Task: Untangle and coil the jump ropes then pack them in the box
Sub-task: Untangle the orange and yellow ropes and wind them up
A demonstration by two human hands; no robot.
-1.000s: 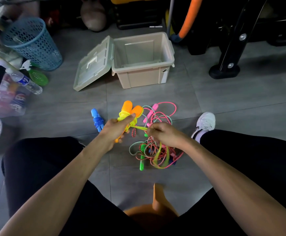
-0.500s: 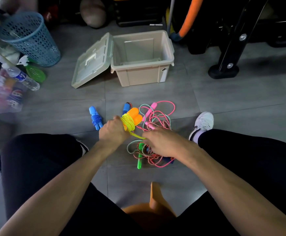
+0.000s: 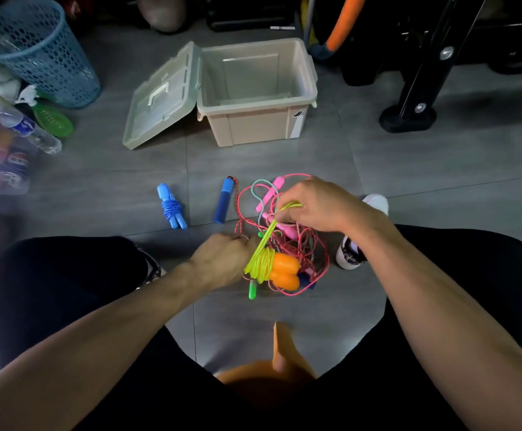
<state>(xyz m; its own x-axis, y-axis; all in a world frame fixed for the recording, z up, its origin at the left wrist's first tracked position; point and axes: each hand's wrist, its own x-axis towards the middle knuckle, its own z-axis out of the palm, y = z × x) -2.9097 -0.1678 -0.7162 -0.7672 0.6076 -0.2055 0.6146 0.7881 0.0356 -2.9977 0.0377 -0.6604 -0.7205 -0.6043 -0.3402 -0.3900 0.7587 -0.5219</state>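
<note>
Here yellow rope [image 3: 261,259] runs taut between both hands [image 3: 311,205].

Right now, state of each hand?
Left hand: grips the orange handles wrapped in yellow-green rope.
Right hand: pinches the rope's free end.

The room is lying dim around me, and the far edge is sinking almost to black. A soft, even light is falling on the grey floor [image 3: 409,169] from above, so the floor is glowing faintly without glare. My legs are showing as nearly featureless dark masses. The bright yellow-green rope [image 3: 261,262] and its orange handles [image 3: 284,272] are standing out sharply, their colours nearly glowing. The black stand [image 3: 409,119] is throwing a soft shadow over the tiles. The wide lens is bending the tile lines, and the left edge by the blue basket [image 3: 36,51] is smearing soft.
</note>
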